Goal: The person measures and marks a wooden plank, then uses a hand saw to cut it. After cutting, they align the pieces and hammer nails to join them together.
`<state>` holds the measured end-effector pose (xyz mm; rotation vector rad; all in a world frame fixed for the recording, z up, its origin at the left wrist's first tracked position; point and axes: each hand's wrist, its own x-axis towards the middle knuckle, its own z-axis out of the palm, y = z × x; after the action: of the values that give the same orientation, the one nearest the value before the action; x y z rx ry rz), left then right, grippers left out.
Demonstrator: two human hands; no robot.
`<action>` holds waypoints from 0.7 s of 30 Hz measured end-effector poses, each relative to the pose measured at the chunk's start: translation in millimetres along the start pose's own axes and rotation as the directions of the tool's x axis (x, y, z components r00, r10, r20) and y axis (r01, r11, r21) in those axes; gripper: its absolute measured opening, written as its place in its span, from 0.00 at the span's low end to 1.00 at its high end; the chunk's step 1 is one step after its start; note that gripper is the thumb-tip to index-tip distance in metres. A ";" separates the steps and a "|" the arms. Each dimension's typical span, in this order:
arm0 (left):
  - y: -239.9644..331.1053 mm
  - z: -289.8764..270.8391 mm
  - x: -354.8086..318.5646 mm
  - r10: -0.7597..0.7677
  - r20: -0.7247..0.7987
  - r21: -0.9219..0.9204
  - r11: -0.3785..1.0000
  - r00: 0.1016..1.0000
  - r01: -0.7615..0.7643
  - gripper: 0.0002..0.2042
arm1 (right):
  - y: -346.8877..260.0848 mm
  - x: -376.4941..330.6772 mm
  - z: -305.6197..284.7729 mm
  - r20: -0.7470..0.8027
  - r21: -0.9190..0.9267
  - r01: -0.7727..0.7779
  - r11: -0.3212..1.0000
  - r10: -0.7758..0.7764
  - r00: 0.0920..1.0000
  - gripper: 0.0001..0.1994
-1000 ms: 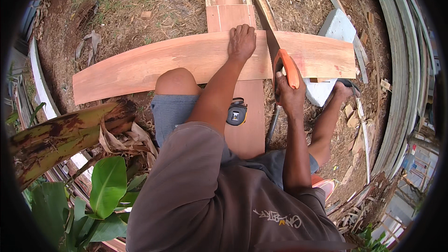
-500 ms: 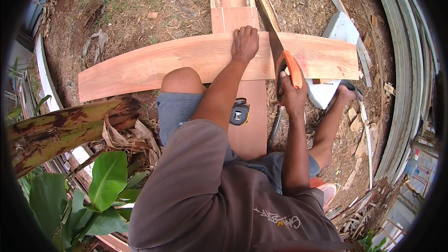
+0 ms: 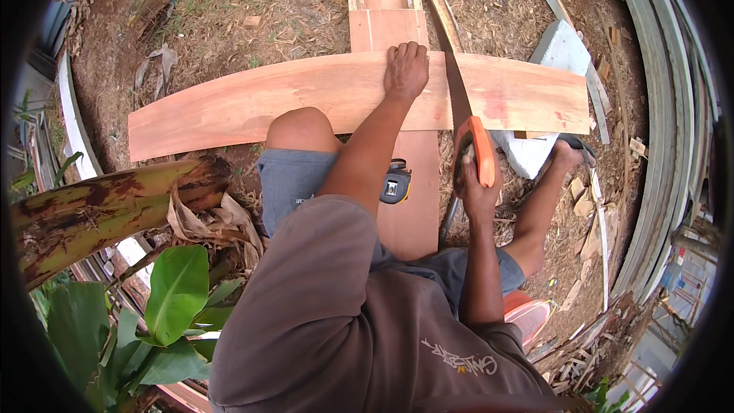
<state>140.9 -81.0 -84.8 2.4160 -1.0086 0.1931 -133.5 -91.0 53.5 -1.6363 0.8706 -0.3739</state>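
Reddish plank (image 3: 306, 99) lies crosswise on a lengthwise board (image 3: 409, 206); left hand (image 3: 405, 70) presses it flat, fingers spread just left of the saw blade (image 3: 457, 92); a jumping blade could nick them; right hand (image 3: 475, 187) wraps the orange handle (image 3: 480, 149); open ground beyond the fingertips, concrete block (image 3: 562, 50) crowding the right.

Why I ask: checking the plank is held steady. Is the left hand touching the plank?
Touching. The head view shows the left hand pressed flat on the plank, fingers spread over its top face beside the saw.
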 end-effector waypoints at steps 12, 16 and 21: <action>-2.0 6.1 1.7 0.007 -0.051 -0.014 1.000 0.999 -0.008 0.12 | 0.0 -214.1 -73.7 0.066 -0.308 0.197 0.931 -0.186 0.980 0.31; 0.2 -0.3 -0.3 -0.009 -0.012 -0.020 1.000 1.000 0.009 0.11 | 0.7 -45.8 -9.8 -0.028 0.024 -0.006 1.000 0.007 1.000 0.26; -0.7 -8.0 4.3 -0.009 0.059 -0.034 0.999 0.998 0.011 0.11 | 5.7 15.7 0.4 -0.028 0.043 -0.016 0.999 0.017 0.999 0.24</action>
<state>145.0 -79.2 -76.9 2.4077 -1.0170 0.1003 -124.7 -102.1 44.8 -1.5871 0.8908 -0.4021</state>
